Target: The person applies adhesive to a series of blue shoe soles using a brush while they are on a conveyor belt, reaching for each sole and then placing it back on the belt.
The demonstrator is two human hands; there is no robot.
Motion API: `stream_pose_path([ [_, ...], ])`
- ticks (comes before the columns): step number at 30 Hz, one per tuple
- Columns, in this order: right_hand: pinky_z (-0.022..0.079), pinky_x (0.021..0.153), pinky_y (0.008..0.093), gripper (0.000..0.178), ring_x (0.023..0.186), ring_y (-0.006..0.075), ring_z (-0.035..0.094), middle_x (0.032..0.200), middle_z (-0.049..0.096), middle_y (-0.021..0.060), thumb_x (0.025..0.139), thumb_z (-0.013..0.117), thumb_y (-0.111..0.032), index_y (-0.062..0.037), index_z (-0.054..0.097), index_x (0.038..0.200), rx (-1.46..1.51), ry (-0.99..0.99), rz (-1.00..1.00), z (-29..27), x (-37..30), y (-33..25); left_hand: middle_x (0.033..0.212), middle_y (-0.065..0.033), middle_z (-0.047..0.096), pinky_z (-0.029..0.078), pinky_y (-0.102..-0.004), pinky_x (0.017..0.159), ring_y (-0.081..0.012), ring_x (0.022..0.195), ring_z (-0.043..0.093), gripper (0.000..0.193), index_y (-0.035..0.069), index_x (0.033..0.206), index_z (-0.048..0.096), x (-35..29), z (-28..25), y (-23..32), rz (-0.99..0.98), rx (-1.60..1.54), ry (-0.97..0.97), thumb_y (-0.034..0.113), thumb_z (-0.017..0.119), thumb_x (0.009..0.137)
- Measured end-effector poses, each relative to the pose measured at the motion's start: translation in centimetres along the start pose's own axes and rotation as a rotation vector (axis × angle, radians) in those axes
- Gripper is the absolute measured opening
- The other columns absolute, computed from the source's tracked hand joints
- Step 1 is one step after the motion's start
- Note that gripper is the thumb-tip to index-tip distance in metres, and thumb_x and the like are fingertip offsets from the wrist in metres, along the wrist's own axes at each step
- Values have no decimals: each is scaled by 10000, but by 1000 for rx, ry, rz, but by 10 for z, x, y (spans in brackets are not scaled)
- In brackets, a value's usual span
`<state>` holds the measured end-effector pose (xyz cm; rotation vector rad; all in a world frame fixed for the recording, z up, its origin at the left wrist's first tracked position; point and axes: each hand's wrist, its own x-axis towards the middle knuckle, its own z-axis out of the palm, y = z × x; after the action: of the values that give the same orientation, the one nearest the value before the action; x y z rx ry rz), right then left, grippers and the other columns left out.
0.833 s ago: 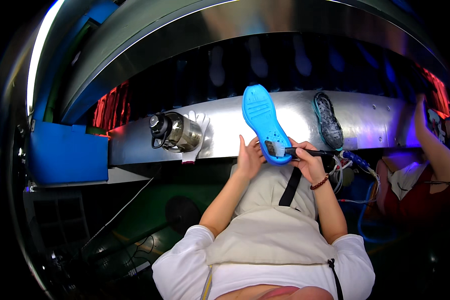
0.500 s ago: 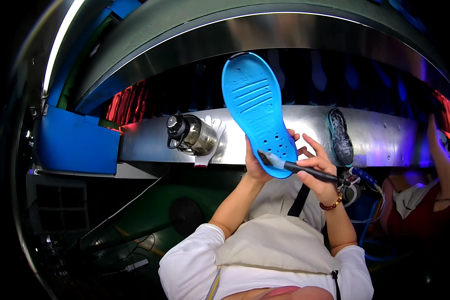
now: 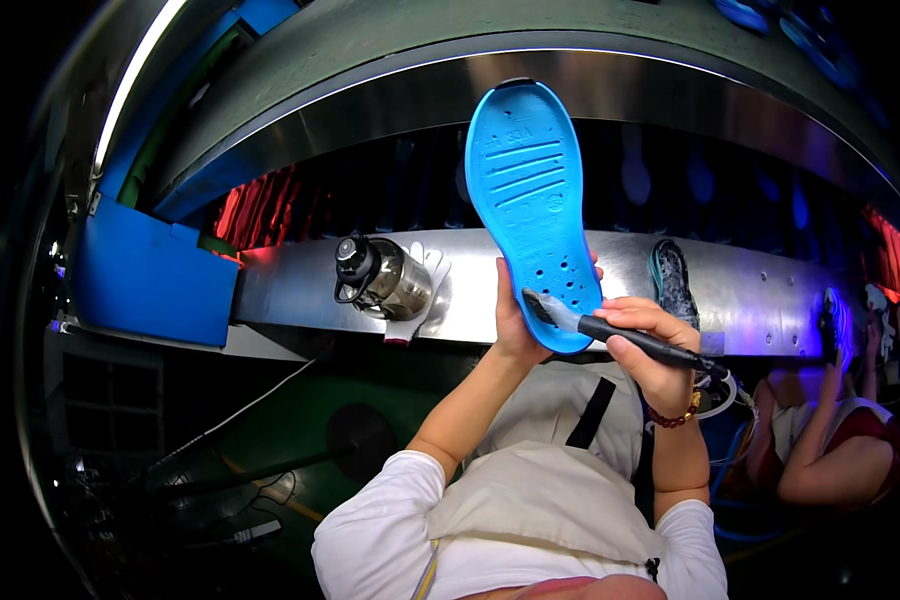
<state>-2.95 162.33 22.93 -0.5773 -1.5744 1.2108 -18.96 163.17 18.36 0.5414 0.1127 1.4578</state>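
A bright blue shoe sole (image 3: 526,175), molded with ridges and small holes, stands up in front of me with its wider end farthest away. My left hand (image 3: 517,325) grips its near, narrower end from the left side and below, and fingertips show along the right edge. Between the fingers of my right hand (image 3: 662,378) is a brush (image 3: 630,335) with a thick black handle and pale bristles, dark at the tip. Its bristles lie over the inner face of the sole, beside the holes. A thin pale hose or cable shows near the handle's rear end.
On the metal ledge (image 3: 300,280) a dark-lidded clear bottle (image 3: 395,282) lies beside a white glove (image 3: 432,285). A dark shoe sole with teal edging (image 3: 675,280) lies to the right. Farther right, a co-worker (image 3: 830,440) handles a sole. Beyond the ledge, soles sit in a dark recess.
The blue sole has shifted slightly away and to the right, and stands straighter. My right fingers have drawn in closer around the brush. The co-worker's arms have moved down toward a sole.
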Motion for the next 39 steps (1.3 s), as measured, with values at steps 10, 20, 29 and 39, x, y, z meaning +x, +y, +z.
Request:
stream_pose_path([
  [10, 436, 877, 348, 199, 957, 262, 574, 1007, 582, 228, 781, 547, -34, 62, 541, 955, 438, 239, 171, -12, -14, 26, 1249, -118, 445, 367, -386, 963, -234, 1130, 458, 629, 66, 1321, 282, -9, 12, -1, -180, 197, 95, 520, 154, 906],
  [20, 480, 820, 394, 188, 882, 261, 603, 1019, 587, 198, 840, 502, -86, 0, 505, 1008, 705, 245, 214, -16, -20, 37, 1236, -79, 431, 387, -352, 939, -184, 1117, 454, 533, 114, 1358, 192, -6, 29, -7, -68, 323, 215, 438, 200, 934],
  [29, 467, 853, 395, 192, 947, 274, 582, 1007, 587, 208, 811, 536, -40, 24, 523, 992, 622, 238, 207, -12, -21, 34, 1274, -76, 392, 353, -281, 936, -143, 1126, 418, 604, 66, 1384, 147, -7, 29, 2, -16, 294, 193, 334, 415, 913],
  [39, 481, 784, 308, 215, 843, 258, 628, 870, 639, 177, 639, 651, 56, 36, 632, 853, -104, -241, -25, -20, 6, -16, 1035, -121, 567, 454, -261, 795, -149, 903, 567, 502, -31, 1160, 433, 6, 16, 32, -108, 220, 150, 364, 489, 856],
])
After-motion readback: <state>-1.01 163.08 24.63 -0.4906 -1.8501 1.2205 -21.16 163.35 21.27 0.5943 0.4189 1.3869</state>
